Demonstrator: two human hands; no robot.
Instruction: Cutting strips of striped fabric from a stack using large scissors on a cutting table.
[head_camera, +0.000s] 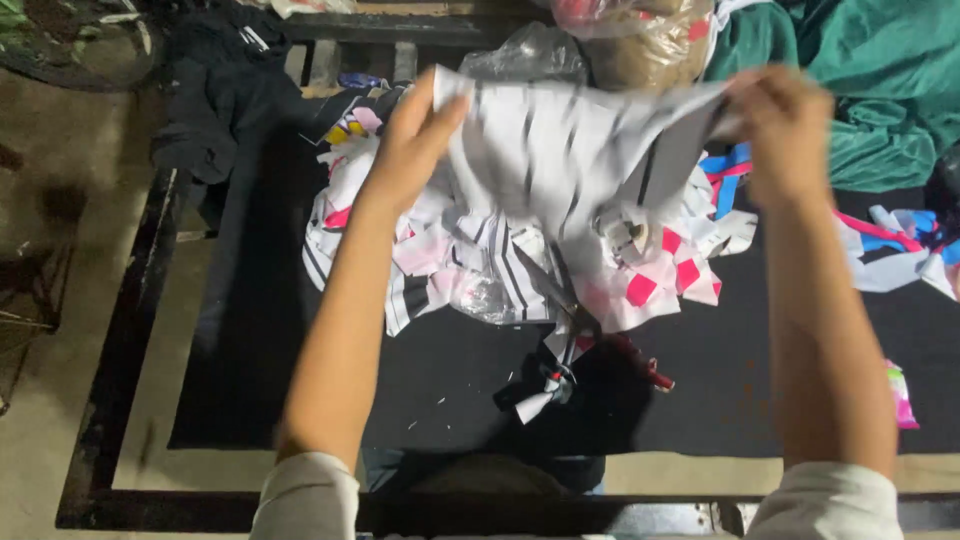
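Both my hands hold up a white fabric piece with black stripes (560, 150), stretched between them above the table. My left hand (415, 135) pinches its left corner and my right hand (785, 130) grips its right edge. Beneath it lies a heap of fabric scraps (500, 270), white with black stripes and pink squares, on a black cloth (260, 330) covering the table. Scissors with red handles (625, 355) rest on the cloth just below the heap.
Green fabric (880, 90) is piled at the far right, dark clothing (215, 90) at the far left. A clear plastic bag (525, 55) and blue, pink and white scraps (900, 250) lie nearby. The black metal table frame (120, 340) borders the left and front.
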